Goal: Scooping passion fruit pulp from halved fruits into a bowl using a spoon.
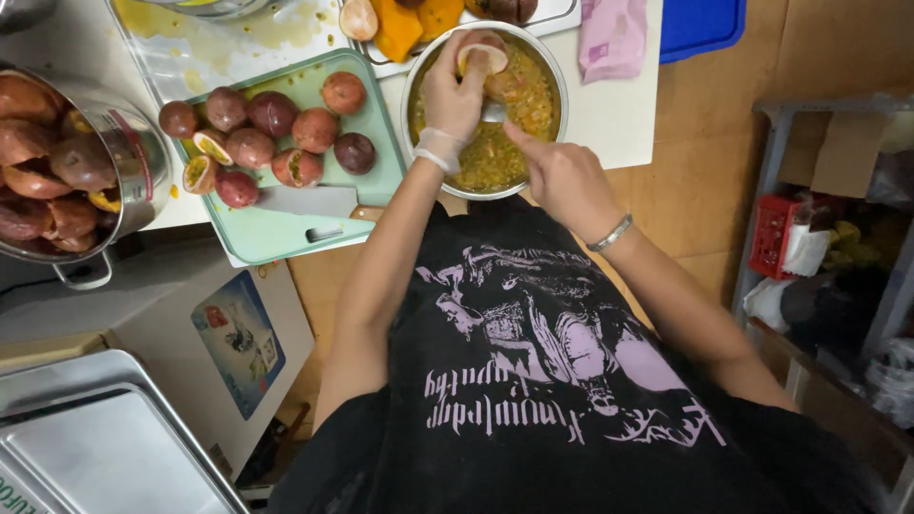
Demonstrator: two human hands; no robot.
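We see the gloved left hand [451, 95] gripping a halved fruit [482, 52] over the bowl [554, 81] of pulp, while the right hand [562, 171] pinches a spoon [493, 112], mostly hidden between the hands. The pot [143, 162] of rinds is cut off at left.
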